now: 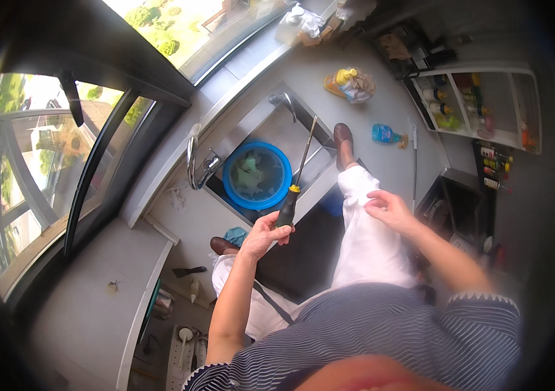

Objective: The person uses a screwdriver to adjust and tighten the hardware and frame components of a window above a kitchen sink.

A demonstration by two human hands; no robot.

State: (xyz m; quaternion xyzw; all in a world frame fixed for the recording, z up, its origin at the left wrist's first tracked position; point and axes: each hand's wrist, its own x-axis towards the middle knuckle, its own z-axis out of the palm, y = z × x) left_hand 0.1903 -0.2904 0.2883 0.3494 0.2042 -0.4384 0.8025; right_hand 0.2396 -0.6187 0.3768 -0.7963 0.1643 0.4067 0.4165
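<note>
A long screwdriver [287, 207] with a black and yellow handle is in my left hand [266, 236], its metal shaft pointing up and away over the sink's right side. The fingers are wrapped round the handle. My right hand [385, 208] holds nothing; its fingers are loosely curved and apart, over my white-trousered right leg. Beyond the screwdriver sits a round blue basin [289, 171] of water, with pale cloth-like things in it, in the steel sink [329, 163]. My brown shoes stand on the counter, one on either side of the sink.
Two taps, a curved one [191, 159] and another [284, 101], rise by the sink. A blue bottle [385, 133] and a bagged yellow bottle [350, 85] stand to the right, near a rack [515, 107]. A black scraper [189, 271] lies at left, below the windows [49, 156].
</note>
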